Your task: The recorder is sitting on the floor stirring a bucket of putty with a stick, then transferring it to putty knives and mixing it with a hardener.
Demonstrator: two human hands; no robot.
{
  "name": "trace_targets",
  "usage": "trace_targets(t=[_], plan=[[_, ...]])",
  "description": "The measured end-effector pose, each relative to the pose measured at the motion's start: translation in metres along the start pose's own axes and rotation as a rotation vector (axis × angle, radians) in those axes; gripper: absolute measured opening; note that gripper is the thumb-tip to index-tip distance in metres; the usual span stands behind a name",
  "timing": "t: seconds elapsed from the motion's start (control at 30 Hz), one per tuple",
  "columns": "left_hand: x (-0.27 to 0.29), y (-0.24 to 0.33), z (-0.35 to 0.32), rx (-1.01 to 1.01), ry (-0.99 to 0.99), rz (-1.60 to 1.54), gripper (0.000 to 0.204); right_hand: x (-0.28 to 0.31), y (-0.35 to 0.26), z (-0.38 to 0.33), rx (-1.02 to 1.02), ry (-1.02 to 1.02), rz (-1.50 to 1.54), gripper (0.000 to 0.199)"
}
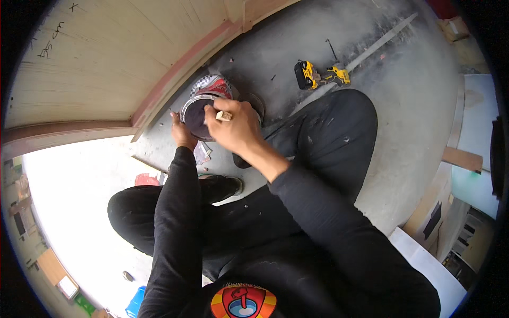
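Right hand (236,124) is closed around a wooden stick (224,116), its squared end poking up out of the fist; lower part of the stick is hidden by the hand. Fist sits over the open round can (197,98), which has dark contents and a pale, smeared rim. Left hand (183,133) is against the can's left side, thumb up near the rim; its other fingers are hidden, can't tell if it grips. Can is between the two hands, partly under the right one.

Just beyond the can from both hands: a red, white and checkered printed surface (216,85), can't tell if part of the can. Dark round rim (259,105) just right of the right hand, partly covered. Small packet (202,152) near the left wrist, on the floor side. Yellow-and-black cordless drill (339,74) lies well right of and beyond the right hand, on grey floor (419,106). Wooden panel (106,69) left of and beyond the left hand.
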State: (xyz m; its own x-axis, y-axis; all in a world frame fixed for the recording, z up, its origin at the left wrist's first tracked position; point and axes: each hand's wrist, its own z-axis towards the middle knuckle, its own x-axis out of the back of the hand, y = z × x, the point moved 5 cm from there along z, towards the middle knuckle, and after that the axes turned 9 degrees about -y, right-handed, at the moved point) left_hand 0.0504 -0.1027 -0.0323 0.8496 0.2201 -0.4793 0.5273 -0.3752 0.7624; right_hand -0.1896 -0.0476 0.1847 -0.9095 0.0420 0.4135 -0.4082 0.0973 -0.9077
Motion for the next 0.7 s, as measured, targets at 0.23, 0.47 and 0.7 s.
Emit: trace_targets(t=[0.23, 0.47, 0.7], plan=[[-0.02, 0.008, -0.011, -0.026, 0.104, 0.013, 0.062, -0.001, -0.004, 0.002, 0.039, -0.05, -0.073, 0.029], [-0.04, 0.018, -0.025, -0.043, 0.075, 0.073, 0.065, 0.01, -0.01, 0.005, 0.045, 0.01, -0.003, 0.032], [-0.036, 0.011, -0.022, 0.002, 0.086, 0.031, 0.064, 0.0, -0.004, 0.006, -0.057, -0.101, 0.018, 0.033]])
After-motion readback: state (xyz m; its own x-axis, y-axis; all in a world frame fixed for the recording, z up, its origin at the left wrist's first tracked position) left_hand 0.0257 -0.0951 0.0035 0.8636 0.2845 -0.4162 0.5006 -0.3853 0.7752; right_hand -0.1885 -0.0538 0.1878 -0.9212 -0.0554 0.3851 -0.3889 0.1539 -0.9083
